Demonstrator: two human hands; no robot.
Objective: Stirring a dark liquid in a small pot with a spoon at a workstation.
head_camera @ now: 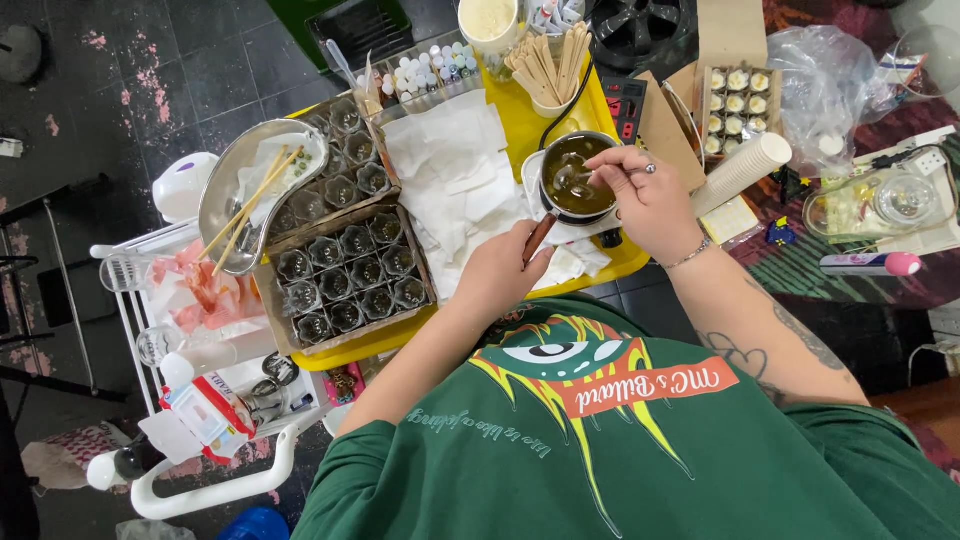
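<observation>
Pot [578, 178] of dark liquid: my right hand [645, 200] fingers are pinching the spoon [580, 180], left hand [497, 275] fingers gripping its handle [538, 240]; brisk stirring risks slopping.

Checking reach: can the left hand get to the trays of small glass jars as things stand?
Probably yes. The left hand holds the pot handle next to the trays of jars, with only flat white paper between. It would have to let go of the handle first.

One head-worn camera looks steeply down from above the person's green shirt front, close over the cluttered yellow plastic tray [520, 125], with dark tiled floor [180, 60] filling the frame's upper left. No second view.
</observation>
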